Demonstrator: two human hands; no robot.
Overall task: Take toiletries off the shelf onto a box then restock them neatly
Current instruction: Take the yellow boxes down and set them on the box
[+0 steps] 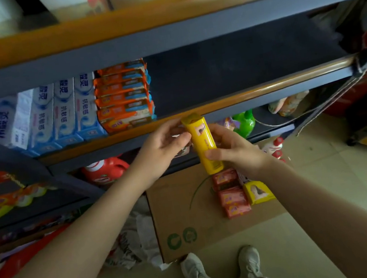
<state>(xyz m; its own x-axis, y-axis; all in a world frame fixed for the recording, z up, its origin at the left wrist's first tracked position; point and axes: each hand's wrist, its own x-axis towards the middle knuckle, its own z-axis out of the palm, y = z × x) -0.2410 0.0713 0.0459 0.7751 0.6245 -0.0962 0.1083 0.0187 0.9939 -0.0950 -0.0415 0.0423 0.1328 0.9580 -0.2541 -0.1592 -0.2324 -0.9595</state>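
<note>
Item in hand: one long yellow pack (203, 145), a glossy stack of wrapped bars with rounded corners, held just in front of the rail of the middle shelf (243, 95). The left hand (166, 146) pinches its upper part, fingers curled round it. The right hand (235, 152) grips the lower part, thumb across the face. Both hands are closed on the pack; neither is free.

Remaining stock on the cardboard box (185, 211) below: three pink wrapped bars (231, 194) in a column and one small yellow packet (258, 192) touching them on the right. The cardboard is plain, flat and matt.

Shelf condition: toothpaste boxes (62, 115), rigid card, stand in a row at the left; a stack of orange bars (123, 98) in shiny film sits just beside them. The dark bay to their right holds nothing visible.

Judgement: restocking is under way, and the pack looks bound for that bay.

Risks:
- The film wrap is slick; a loose pinch at one end could let the pack slide out and drop onto the bars below.
- The far end could catch the shelf rail on entry.
- Set down askew or on end, it could topple against the orange stack and spoil the row.

Surroundings: red jugs (105, 170) and a green bottle (245, 122) on the lower tier; pale tiled floor (331, 187); image is blurred, so labels are unreadable.
</note>
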